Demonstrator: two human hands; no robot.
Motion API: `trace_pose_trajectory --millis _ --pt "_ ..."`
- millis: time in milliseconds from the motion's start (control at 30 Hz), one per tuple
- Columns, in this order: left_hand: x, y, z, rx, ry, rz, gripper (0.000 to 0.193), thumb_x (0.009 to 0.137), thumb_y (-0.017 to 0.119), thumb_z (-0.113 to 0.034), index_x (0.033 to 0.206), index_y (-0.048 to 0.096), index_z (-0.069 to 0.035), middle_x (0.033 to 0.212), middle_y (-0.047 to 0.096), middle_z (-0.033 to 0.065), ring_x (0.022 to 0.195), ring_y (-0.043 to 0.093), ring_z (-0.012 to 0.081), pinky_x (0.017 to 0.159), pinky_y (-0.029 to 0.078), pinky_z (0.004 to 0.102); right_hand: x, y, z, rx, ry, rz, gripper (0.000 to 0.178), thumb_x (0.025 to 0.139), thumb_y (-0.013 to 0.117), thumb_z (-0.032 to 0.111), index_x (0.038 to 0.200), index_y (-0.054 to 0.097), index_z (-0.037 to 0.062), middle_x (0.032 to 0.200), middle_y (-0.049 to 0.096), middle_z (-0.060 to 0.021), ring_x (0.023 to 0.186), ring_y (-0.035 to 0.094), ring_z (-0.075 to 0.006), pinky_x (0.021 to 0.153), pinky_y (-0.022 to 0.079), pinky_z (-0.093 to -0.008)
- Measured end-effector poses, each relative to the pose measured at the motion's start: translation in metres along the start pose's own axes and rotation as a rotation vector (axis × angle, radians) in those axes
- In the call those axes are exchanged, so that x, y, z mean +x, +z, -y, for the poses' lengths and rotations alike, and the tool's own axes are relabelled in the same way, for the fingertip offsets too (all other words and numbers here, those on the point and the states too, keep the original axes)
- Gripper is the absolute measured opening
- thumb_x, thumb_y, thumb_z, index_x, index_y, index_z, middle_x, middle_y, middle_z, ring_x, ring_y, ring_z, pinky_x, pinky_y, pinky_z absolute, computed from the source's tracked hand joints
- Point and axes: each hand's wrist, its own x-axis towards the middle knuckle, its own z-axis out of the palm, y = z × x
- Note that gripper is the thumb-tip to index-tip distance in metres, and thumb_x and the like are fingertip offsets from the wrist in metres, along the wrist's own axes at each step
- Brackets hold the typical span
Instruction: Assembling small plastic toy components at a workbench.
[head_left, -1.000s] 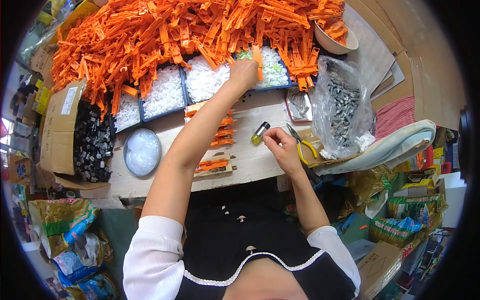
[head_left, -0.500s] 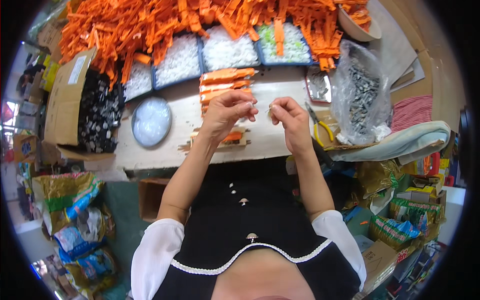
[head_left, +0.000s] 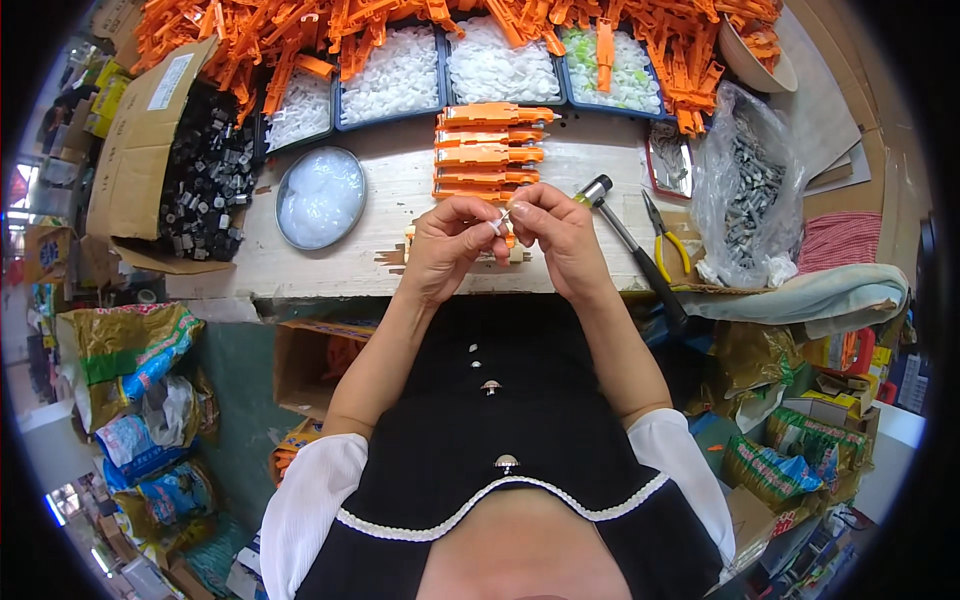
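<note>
Clock centre taken at the meeting fingertips. Left hand (head_left: 447, 245): thumb and forefinger pinched on a small white piece (head_left: 497, 226), just in front of the chest. Right hand (head_left: 562, 238): fingertips bunched against the piece's far end; cannot tell whether they grip it or a second part. The fingertip hold likely suits so small an item, both hands sharing it where the eyes look straight down. Directly beneath, toward 6 o'clock, a pale block (head_left: 516, 256) lies partly covered by the fingers. Orange assemblies (head_left: 487, 155) lie stacked in a row at 12 o'clock, probably to keep them together. Blue trays (head_left: 393, 119) from 10 to 1 o'clock separate small parts by kind, seemingly for easy picking. Hammer (head_left: 636, 245) and pliers (head_left: 668, 240), both toward 3 o'clock, lie on the right hand's side, presumably for quick reach; round dish (head_left: 321, 198) of translucent whitish stuff at 9. Appearance of the held piece: white, tiny, narrow, with a slim brighter end near the right fingertips; detail mostly hidden, exact shape not resolved.
</note>
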Motion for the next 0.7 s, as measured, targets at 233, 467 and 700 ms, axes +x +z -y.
trace_pose_trajectory --millis 233,467,700 --pt "-0.007 -0.003 -0.001 0.183 0.15 -0.043 0.01 0.082 0.058 -0.001 0.092 0.058 -0.001 0.084 0.062 0.0092 0.071 0.062 0.0172 0.065 0.053 0.0276 0.0 0.005 0.001 -0.066 0.054 0.101 0.012 0.085 0.057 0.014 0.086 0.058 0.0027 0.076 0.057 0.0009 0.066 0.048 -0.0051 0.058 0.037 -0.0191" --pt "-0.014 -0.01 0.007 0.334 0.217 -0.091 0.01 0.084 0.056 -0.001 0.093 0.058 0.001 0.083 0.062 0.0088 0.073 0.063 0.0171 0.067 0.053 0.0273 0.0 0.007 -0.009 -0.719 -0.299 0.078 0.01 0.087 0.052 0.012 0.087 0.056 0.0022 0.075 0.057 -0.0039 0.067 0.05 -0.013 0.063 0.037 -0.025" --pt "-0.018 -0.012 0.009 0.352 0.239 -0.109 0.011 0.084 0.055 -0.001 0.096 0.057 0.001 0.084 0.062 0.0081 0.075 0.063 0.0164 0.069 0.053 0.0267 0.001 0.01 -0.008 -1.194 -0.691 0.089 0.005 0.082 0.054 0.009 0.082 0.057 0.0053 0.072 0.054 -0.005 0.07 0.051 -0.0203 0.066 0.029 -0.0316"
